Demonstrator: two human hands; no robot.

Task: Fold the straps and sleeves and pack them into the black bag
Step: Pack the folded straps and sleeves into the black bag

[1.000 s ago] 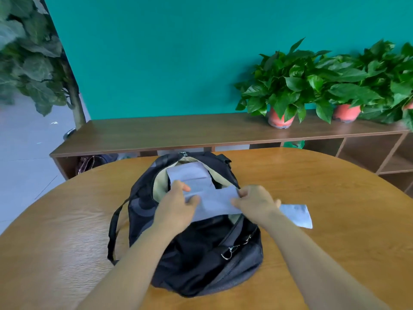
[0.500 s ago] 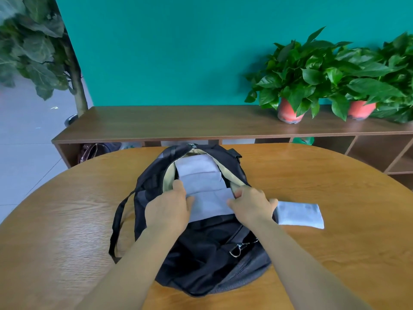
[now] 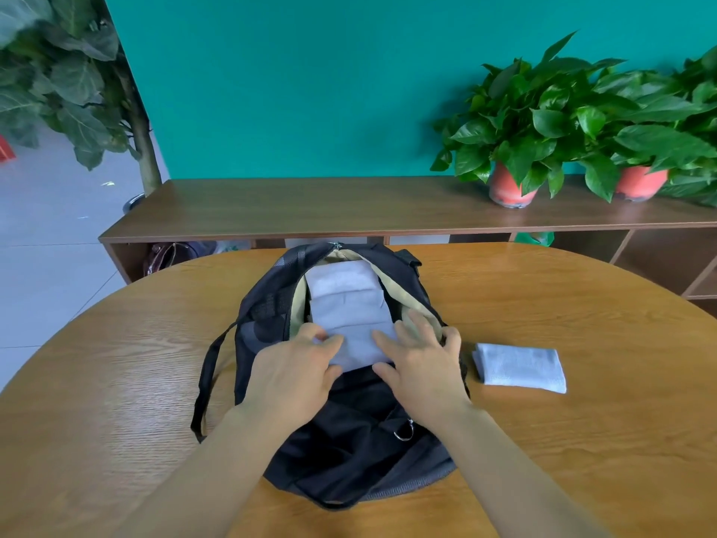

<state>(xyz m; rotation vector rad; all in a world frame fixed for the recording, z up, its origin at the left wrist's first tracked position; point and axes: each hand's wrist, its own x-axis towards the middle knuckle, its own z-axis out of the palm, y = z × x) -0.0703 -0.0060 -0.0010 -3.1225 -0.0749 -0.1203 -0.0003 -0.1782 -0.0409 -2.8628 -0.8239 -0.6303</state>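
As left hand [image 3: 295, 378] and right hand [image 3: 425, 366] press the sleeve [image 3: 345, 312] (in the black bag [image 3: 349, 440]), fingers [image 3: 416, 323] lie splayed.

1. A black fabric backpack [image 3: 349, 440] lay mid-way on the round wooden table [image 3: 116, 382], with its opening toward 12 o'clock.
2. Folded pale-blue cloths [image 3: 341, 300] sat overlapping in that opening.
3. The left hand [image 3: 295, 376] and the right hand [image 3: 423, 366] rested on the nearest cloth, at its 8 and 4 o'clock.
4. Another folded pale-blue cloth [image 3: 520, 367] lay on the table just beside the backpack, at its 3 o'clock.
5. A long brown wooden shelf unit [image 3: 310, 207] stood behind the table at 12 o'clock, bearing two potted green plants [image 3: 516, 122] toward 2 o'clock.
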